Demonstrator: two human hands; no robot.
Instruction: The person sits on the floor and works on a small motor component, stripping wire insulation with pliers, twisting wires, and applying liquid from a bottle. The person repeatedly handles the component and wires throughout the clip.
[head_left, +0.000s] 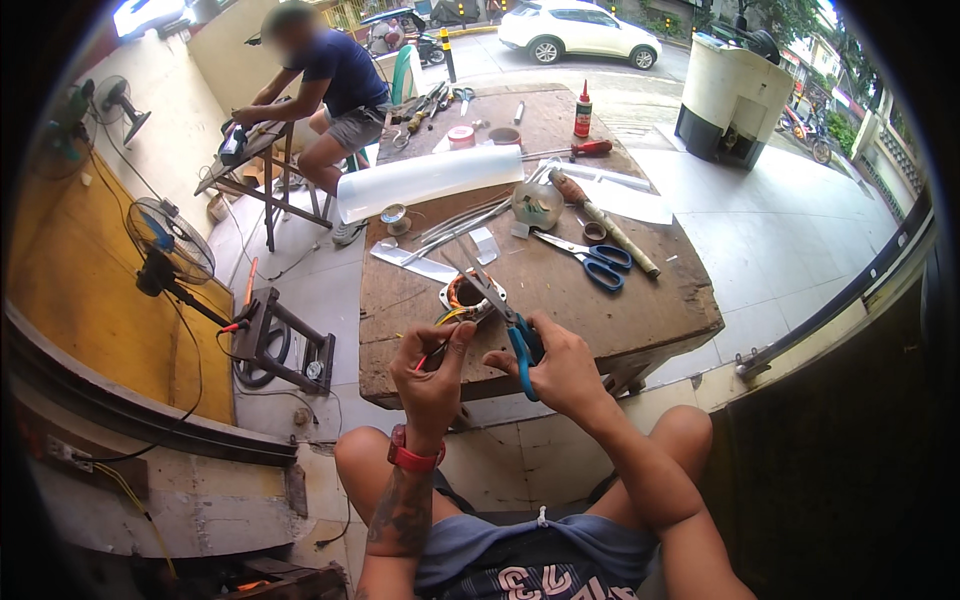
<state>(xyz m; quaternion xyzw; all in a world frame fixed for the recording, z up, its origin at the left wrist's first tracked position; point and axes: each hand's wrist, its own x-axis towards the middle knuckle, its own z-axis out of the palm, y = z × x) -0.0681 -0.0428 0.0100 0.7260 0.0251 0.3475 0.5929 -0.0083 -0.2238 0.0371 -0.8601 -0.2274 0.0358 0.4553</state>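
Note:
My left hand [432, 372] pinches thin coloured wires [447, 322] that run from a wound motor coil [468, 295] lying at the near edge of the wooden table [640, 310]. My right hand [558, 368] grips blue-handled scissors [505, 315], whose blades point up and left toward the coil. Both hands hover just in front of the table edge, above my knees. A red band sits on my left wrist.
On the table lie a second pair of blue scissors [592, 258], a rolled white sheet [430, 178], a red-capped bottle [583, 110], a screwdriver, tape and metal strips. Another person [330, 85] works at a small bench far left. Fans [165, 245] stand left; a car is parked beyond.

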